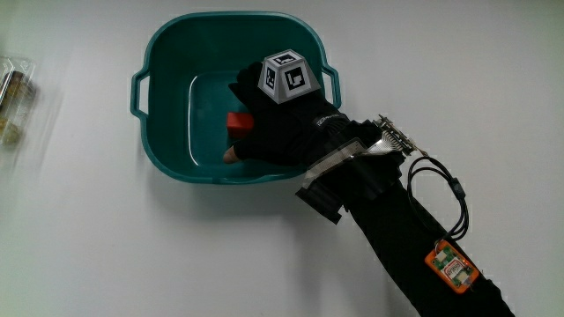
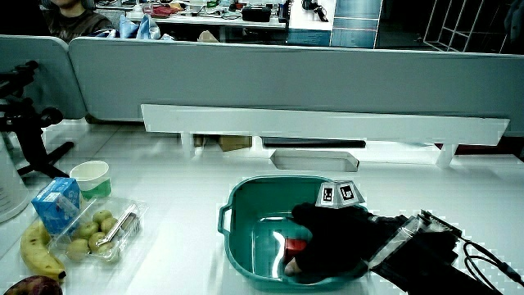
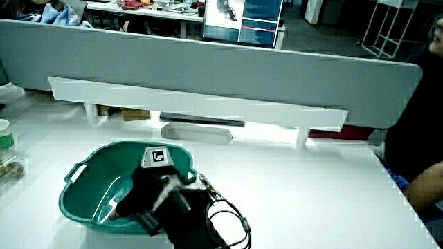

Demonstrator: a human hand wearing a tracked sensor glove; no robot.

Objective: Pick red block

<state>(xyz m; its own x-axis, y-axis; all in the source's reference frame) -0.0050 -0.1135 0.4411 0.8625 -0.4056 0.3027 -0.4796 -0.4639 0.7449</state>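
Observation:
A small red block (image 1: 238,121) lies inside the teal basin (image 1: 167,53). The gloved hand (image 1: 264,132) reaches into the basin over its rim nearer the person. Its fingers curl around the block, with one bare fingertip (image 1: 231,156) just nearer the person than the block. The hand covers most of the block. In a side view the red block (image 2: 295,243) shows low in the teal basin (image 2: 246,201) under the hand (image 2: 327,242). In a side view the hand (image 3: 142,195) hides the block inside the basin (image 3: 83,173).
A clear plastic box of fruit (image 2: 98,233) stands beside the basin, also seen at the table's edge as the clear box (image 1: 13,97). Near it are a banana (image 2: 37,254), a blue carton (image 2: 57,205) and a cup (image 2: 90,176). A white riser shelf (image 2: 327,127) runs along the partition.

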